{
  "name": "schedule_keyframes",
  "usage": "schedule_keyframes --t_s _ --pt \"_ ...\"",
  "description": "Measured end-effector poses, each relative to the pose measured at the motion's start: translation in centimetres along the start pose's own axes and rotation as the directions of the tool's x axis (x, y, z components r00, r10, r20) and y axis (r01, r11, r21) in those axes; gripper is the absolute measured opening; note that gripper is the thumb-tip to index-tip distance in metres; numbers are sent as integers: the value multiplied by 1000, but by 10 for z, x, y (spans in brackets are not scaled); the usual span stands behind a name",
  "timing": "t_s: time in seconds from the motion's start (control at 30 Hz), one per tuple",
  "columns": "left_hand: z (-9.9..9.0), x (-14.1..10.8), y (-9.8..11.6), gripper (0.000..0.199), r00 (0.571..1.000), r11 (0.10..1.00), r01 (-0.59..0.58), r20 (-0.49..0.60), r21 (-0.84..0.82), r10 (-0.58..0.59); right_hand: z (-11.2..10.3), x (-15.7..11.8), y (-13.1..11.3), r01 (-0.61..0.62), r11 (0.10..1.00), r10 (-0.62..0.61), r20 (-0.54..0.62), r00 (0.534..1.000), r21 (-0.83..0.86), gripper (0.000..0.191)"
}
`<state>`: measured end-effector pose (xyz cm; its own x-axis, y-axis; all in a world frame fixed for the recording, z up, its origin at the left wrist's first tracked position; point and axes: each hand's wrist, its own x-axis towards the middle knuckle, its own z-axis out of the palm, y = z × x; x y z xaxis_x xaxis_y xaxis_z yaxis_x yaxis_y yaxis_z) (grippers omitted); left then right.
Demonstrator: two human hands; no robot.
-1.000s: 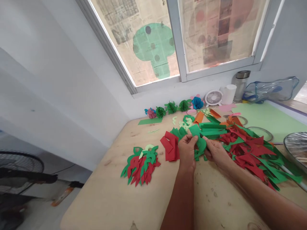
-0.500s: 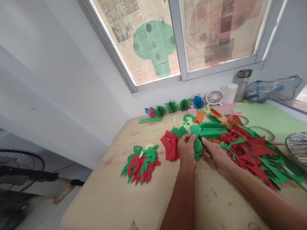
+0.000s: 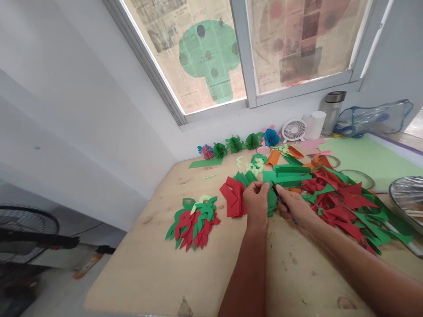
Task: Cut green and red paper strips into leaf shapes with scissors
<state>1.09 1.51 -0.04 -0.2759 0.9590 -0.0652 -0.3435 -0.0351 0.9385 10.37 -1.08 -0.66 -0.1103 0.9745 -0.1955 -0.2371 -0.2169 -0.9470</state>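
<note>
The green paper (image 3: 272,201) is located between the two hands. The left hand (image 3: 257,198) pinches it between thumb and fingers. The right hand (image 3: 292,204) is closed around the scissors (image 3: 275,189), dark blades at the paper. Folded green strips (image 3: 286,175) lie just beyond both hands. Red paper (image 3: 234,200) lies beside the left hand; farther left is a pile of cut-outs (image 3: 193,226). Scraps (image 3: 345,202) cover the table (image 3: 148,273) right of the right hand.

Scissors (image 3: 275,188) half-hidden in right hand (image 3: 291,204)
</note>
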Motion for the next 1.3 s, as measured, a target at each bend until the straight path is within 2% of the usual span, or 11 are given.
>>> schedule_keyframes --t_s 0.43,0.73,0.97,1.3 --pt "3 -2 1 22 1000 1000 -6 3 -7 6 3 -2 -4 0 1000 -1 -70 998 -16 55" --pt "4 -3 1 23 1000 999 25 -9 -35 -26 2 0 -2 39 999 -38 -58 998 8 53" --pt "4 -1 0 26 998 997 56 -28 -46 -57 -2 3 0 57 996 -60 -30 998 -74 56" --pt "-2 7 -2 23 997 992 83 6 -92 -83 0 3 1 64 986 -74 -57 996 -156 58"
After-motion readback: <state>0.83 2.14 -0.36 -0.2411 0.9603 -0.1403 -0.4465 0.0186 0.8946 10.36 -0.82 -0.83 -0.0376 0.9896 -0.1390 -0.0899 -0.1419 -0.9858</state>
